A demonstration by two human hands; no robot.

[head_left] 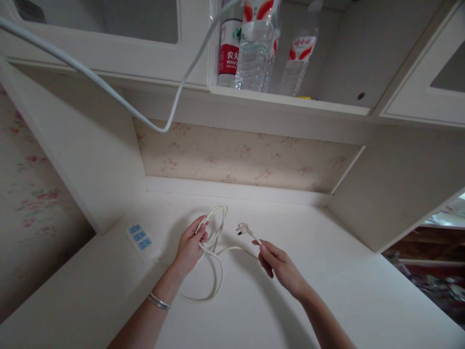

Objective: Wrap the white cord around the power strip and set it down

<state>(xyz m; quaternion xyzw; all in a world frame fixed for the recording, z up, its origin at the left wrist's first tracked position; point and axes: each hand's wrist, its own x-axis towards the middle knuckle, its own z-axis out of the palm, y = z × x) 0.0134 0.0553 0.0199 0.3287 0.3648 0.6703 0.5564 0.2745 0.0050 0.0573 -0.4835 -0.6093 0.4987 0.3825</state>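
Observation:
My left hand point(192, 242) is closed around loops of a white power cord point(220, 271), held above the white desk. Some of the cord hangs below the fingers in a wide loop. To the right, my right hand point(272, 259) pinches the cord just behind its plug point(244, 229), whose prongs point left. A slack stretch of cord runs between the two hands. On the desk to the left lies a white power strip point(140, 240) with blue socket faces, and the cord appears to leave its near end.
Overhead is a white cabinet shelf point(290, 103) with several plastic bottles point(254, 53). A thick pale cable point(109, 89) hangs in front of the upper left cabinet. Side panels point(399, 179) border the white desk point(290, 218); floral wallpaper point(225, 157) backs it.

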